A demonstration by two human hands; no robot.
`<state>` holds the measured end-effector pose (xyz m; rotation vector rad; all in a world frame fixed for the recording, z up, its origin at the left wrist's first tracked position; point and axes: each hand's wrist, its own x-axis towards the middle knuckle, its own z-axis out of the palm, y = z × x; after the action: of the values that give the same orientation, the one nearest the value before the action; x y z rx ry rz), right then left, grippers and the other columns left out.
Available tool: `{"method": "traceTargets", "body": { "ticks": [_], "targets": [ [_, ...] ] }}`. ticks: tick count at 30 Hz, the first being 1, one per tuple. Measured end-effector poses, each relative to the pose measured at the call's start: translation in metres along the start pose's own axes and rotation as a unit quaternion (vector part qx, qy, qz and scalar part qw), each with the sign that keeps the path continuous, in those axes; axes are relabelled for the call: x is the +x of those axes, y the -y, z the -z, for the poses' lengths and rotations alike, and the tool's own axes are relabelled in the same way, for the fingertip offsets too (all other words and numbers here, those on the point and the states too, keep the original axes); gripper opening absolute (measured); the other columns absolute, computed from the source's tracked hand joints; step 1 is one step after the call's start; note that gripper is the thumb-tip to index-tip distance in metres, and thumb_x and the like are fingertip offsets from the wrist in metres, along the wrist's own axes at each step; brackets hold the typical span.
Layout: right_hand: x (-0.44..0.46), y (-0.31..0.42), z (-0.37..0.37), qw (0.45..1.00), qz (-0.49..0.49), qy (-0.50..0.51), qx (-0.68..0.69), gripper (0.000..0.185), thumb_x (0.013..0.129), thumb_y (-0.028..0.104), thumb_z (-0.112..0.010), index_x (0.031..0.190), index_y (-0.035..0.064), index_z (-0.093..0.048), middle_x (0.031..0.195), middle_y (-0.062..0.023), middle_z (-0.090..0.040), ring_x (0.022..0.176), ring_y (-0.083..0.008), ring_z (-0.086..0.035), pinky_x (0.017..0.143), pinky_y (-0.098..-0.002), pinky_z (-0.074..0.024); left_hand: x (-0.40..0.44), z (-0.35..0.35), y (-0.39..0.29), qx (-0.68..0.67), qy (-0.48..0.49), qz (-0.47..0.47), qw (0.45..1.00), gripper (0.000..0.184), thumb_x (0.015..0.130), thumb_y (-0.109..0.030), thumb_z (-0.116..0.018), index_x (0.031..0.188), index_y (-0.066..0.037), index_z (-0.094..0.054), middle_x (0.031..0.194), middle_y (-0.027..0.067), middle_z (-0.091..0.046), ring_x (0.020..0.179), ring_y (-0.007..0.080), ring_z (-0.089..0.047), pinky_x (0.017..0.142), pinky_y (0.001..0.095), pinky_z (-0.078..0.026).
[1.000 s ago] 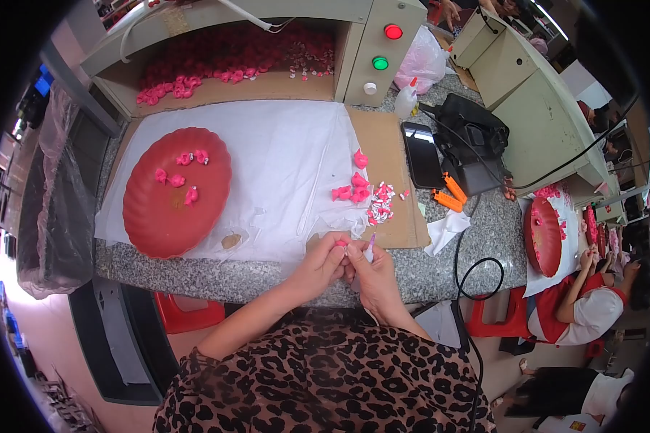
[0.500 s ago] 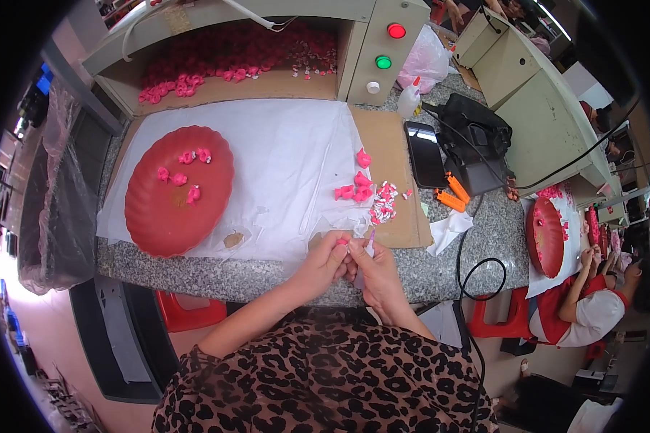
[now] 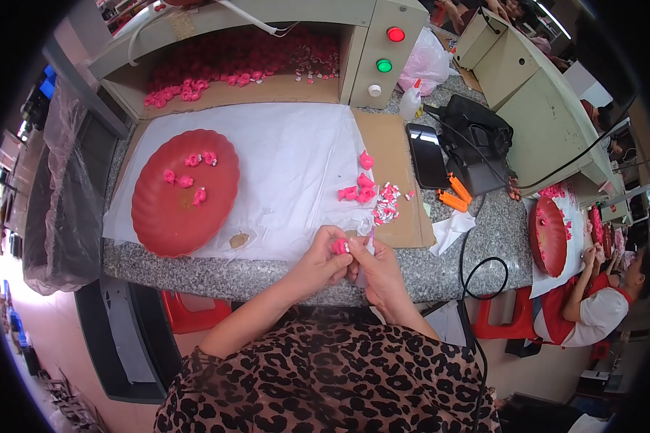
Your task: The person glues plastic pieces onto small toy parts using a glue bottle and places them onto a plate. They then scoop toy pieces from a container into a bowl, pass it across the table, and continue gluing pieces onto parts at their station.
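Observation:
Between the fingertips of my left hand (image 3: 323,257) is a small pink figure (image 3: 340,247) with a bit of white on its right side. My right hand (image 3: 380,273) touches it from the right and is closed around a slim glue bottle (image 3: 370,247) with a purple tip pointing up. Just beyond my hands lie several loose pink figures (image 3: 365,189) and a pile of small white-and-pink pieces (image 3: 387,205) on cardboard. Several more pink figures (image 3: 199,195) rest in the red scalloped plate (image 3: 152,216) on the left.
A shelf (image 3: 282,90) behind holds a heap of pink figures. To the right are a phone (image 3: 427,155), a black bag (image 3: 477,137), orange clips (image 3: 453,193), a white bottle (image 3: 410,103) and a looping black cable (image 3: 464,270). A co-worker (image 3: 592,310) sits far right.
My left fingers have opened a little, showing more of the pink figure, and its white part now faces right. The whole view has shifted slightly.

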<state>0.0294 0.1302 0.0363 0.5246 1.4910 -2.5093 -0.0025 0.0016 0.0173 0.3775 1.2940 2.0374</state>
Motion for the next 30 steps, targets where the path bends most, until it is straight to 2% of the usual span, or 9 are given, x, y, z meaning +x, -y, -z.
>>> {"method": "traceTargets", "body": {
  "ticks": [4,14,16,20,23,27,28,29,30],
  "targets": [
    [0.001,0.012,0.01,0.999,-0.019,0.006,0.029,0.023,0.084,0.023,-0.049,0.087,0.0005,-0.055,0.063,0.0001,-0.048,0.05,-0.0069,-0.042,0.046,-0.0191,-0.035,-0.006,0.012,-0.004,-0.16,0.031,0.042,0.986,0.037,0.089,-0.036,-0.033,0.114,-0.009,-0.035,0.072,0.0023,-0.04,0.049,0.0081,-0.036,0.041,0.0179,-0.027],
    [0.006,0.017,0.032,0.999,0.028,0.018,0.041,0.027,0.079,0.009,-0.046,0.103,-0.001,-0.046,0.076,-0.0052,-0.051,0.069,-0.0137,-0.049,0.063,-0.0244,-0.0404,-0.02,0.021,-0.024,-0.096,-0.066,0.03,0.993,0.042,0.09,-0.036,-0.03,0.116,-0.005,-0.037,0.069,0.0016,-0.039,0.05,0.0092,-0.036,0.04,0.0191,-0.028],
    [0.006,0.017,0.03,0.999,0.038,0.013,0.018,0.027,0.079,0.01,-0.048,0.104,-0.0009,-0.045,0.079,-0.0057,-0.052,0.072,-0.0141,-0.051,0.066,-0.0245,-0.0409,-0.028,0.029,-0.04,-0.107,-0.186,0.008,0.977,0.038,0.091,-0.034,-0.029,0.114,-0.006,-0.04,0.071,-0.0003,-0.042,0.05,0.0072,-0.036,0.041,0.0181,-0.027],
    [0.008,0.014,0.04,0.995,0.092,0.024,0.02,0.029,0.082,0.013,-0.051,0.106,-0.0004,-0.044,0.086,-0.0081,-0.055,0.075,-0.0156,-0.053,0.069,-0.0255,-0.0429,-0.041,0.06,-0.076,-0.194,-0.283,-0.224,0.912,0.038,0.09,-0.032,-0.034,0.113,-0.003,-0.04,0.073,0.0013,-0.045,0.053,0.0069,-0.038,0.042,0.0191,-0.032],
    [0.008,0.014,0.043,0.994,0.089,0.034,0.046,0.03,0.083,0.014,-0.049,0.108,-0.0007,-0.043,0.087,-0.0095,-0.055,0.073,-0.0163,-0.054,0.066,-0.0262,-0.0442,-0.031,0.06,-0.08,-0.2,-0.372,-0.175,0.889,0.037,0.09,-0.03,-0.035,0.114,-0.002,-0.039,0.077,0.0036,-0.047,0.054,0.0074,-0.039,0.042,0.0196,-0.033],
    [0.002,0.021,0.036,0.995,0.067,0.027,0.073,0.03,0.085,0.014,-0.045,0.11,-0.0013,-0.041,0.089,-0.0123,-0.055,0.069,-0.0172,-0.055,0.058,-0.0271,-0.0457,0.009,0.028,-0.049,0.122,-0.193,-0.03,0.973,0.026,0.082,-0.015,-0.052,0.105,-0.002,-0.051,0.082,0.0052,-0.048,0.062,0.0073,-0.046,0.049,0.0212,-0.039],
    [0.003,0.021,0.037,0.995,0.067,0.026,0.071,0.03,0.085,0.014,-0.045,0.11,-0.0013,-0.041,0.089,-0.0123,-0.055,0.069,-0.0172,-0.055,0.058,-0.0271,-0.0457,0.026,0.027,-0.04,0.397,-0.196,-0.128,0.888,0.028,0.077,-0.014,-0.057,0.103,-0.003,-0.053,0.079,0.0054,-0.051,0.068,0.0127,-0.049,0.059,0.0246,-0.041],
    [0.004,0.021,0.038,0.994,0.073,0.024,0.083,0.03,0.085,0.015,-0.044,0.111,-0.0012,-0.041,0.089,-0.0127,-0.054,0.068,-0.0174,-0.055,0.056,-0.0266,-0.0454,0.04,0.024,-0.034,0.395,-0.196,-0.13,0.888,0.028,0.077,-0.014,-0.057,0.103,-0.003,-0.053,0.079,0.0054,-0.051,0.068,0.0127,-0.049,0.059,0.0246,-0.041],
    [0.004,0.021,0.04,0.992,0.078,0.022,0.094,0.031,0.086,0.016,-0.043,0.111,-0.0011,-0.041,0.089,-0.0132,-0.054,0.067,-0.0177,-0.055,0.054,-0.026,-0.0452,0.052,0.022,-0.03,0.487,-0.197,-0.184,0.831,0.028,0.075,-0.014,-0.058,0.1,-0.003,-0.054,0.083,0.0077,-0.051,0.072,0.018,-0.051,0.063,0.0281,-0.041]
  ]
}}
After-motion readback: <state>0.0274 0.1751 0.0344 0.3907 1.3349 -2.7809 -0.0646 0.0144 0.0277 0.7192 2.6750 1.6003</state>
